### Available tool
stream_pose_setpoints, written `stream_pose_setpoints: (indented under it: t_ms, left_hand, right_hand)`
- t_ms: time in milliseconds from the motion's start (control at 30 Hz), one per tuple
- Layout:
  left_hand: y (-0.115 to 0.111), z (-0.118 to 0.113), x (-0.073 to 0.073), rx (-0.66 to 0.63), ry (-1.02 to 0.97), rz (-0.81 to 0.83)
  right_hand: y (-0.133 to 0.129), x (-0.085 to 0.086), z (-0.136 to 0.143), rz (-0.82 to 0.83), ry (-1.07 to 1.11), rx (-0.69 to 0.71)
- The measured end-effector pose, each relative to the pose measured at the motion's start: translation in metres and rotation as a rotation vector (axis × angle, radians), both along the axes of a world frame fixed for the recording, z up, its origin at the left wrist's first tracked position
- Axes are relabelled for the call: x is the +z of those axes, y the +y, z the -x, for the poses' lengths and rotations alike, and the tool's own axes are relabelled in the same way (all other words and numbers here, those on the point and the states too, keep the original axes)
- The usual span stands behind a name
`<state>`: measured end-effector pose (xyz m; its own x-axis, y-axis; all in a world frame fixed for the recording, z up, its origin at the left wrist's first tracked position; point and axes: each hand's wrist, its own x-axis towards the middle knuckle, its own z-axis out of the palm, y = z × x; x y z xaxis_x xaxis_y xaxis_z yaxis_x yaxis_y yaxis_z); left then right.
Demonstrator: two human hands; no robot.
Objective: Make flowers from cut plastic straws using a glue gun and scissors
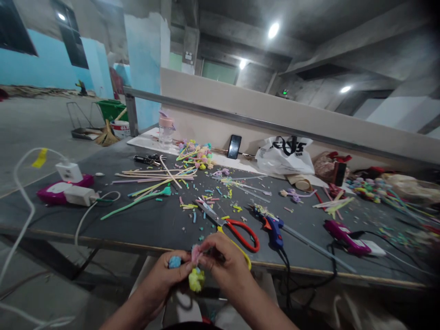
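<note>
Just off the table's front edge, my two hands meet over small fuzzy pieces that look like pipe-cleaner flowers. My left hand (167, 272) is closed on them, with a blue fuzzy ball (174, 261) poking out between its fingers. A pink fuzzy piece (196, 255) is pinched between the fingertips of both hands. Below it hangs a yellow fuzzy ball (196, 279). My right hand (223, 259) grips the pink piece with thumb and fingers. Scissors (237, 231) with red and yellow handles lie spread just beyond my right hand. The stems inside my left hand are hidden.
A blue glue gun (274, 229) with a long glue stick lies right of the scissors. Pipe cleaners (154, 176), clippings and finished flowers (197, 153) cover the dark table (137, 229). Purple power strips (63, 190) sit at both sides. A phone (234, 146) leans at the back.
</note>
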<state>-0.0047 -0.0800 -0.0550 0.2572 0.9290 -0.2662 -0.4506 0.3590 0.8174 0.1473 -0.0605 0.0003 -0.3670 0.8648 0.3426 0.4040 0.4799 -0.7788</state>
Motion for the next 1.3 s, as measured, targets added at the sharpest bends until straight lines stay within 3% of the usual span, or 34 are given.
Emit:
stream_pose_setpoints:
  t_ms: [167,533,767,867,1033,1167,1300]
  left_hand:
    - [0.001,0.000,-0.002,-0.015,0.017,-0.039]
    - [0.001,0.001,-0.001,-0.036,0.030,-0.060]
    - [0.002,0.002,-0.003,0.016,-0.248,0.111]
    - [0.001,0.002,0.001,0.016,-0.395,0.144]
    - [0.001,0.001,0.015,-0.005,-0.464,0.029]
    - [-0.002,-0.004,0.028,0.030,-0.451,-0.044]
    - [-0.005,-0.014,0.036,0.080,-0.421,-0.092]
  right_hand:
    - [0.000,0.002,-0.001,-0.064,-0.021,0.041]
    - [0.003,0.005,0.006,0.105,-0.079,-0.067]
    - [-0.003,0.002,-0.001,0.186,0.164,-0.105]
    - [-0.010,-0.005,-0.004,0.175,0.176,-0.110]
    - [-0.020,-0.018,-0.006,0.242,0.255,-0.040]
    - [-0.020,-0.012,-0.006,0.180,0.253,0.047]
    - [-0.019,-0.008,-0.006,0.126,0.223,0.019]
